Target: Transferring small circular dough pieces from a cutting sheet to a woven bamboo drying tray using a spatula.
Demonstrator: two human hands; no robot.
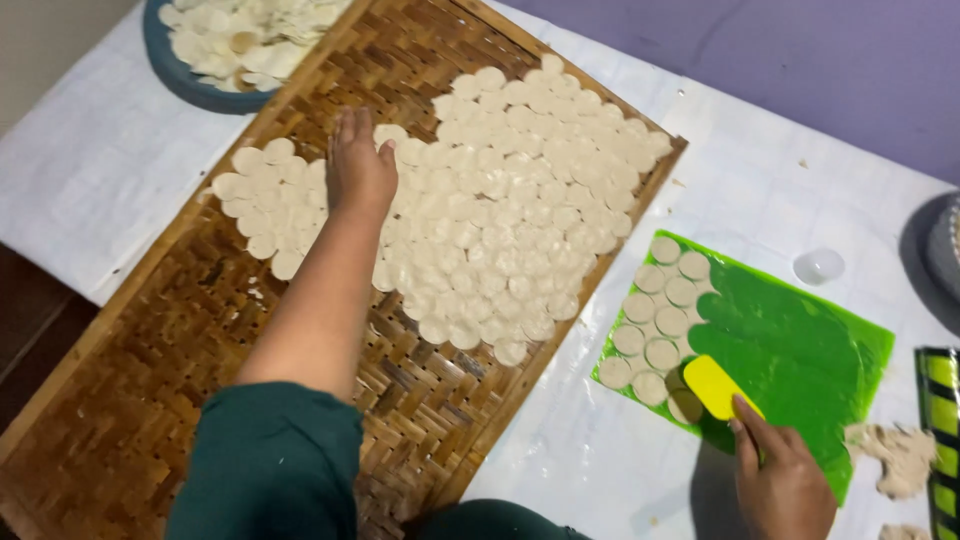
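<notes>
Head view: your left hand (pixel 358 165) lies flat, fingers together, holding nothing, pressing dough discs (pixel 500 200) on the woven bamboo tray (pixel 130 400). Further right, more discs (pixel 655 320) sit on the green sheet (pixel 800 350). Your right hand (pixel 780 480) grips a yellow scraper (pixel 718 386), edge touching one disc.

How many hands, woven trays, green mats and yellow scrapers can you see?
Hands: 2, the left hand and the right hand
woven tray: 1
green mat: 1
yellow scraper: 1
Total: 5
</notes>
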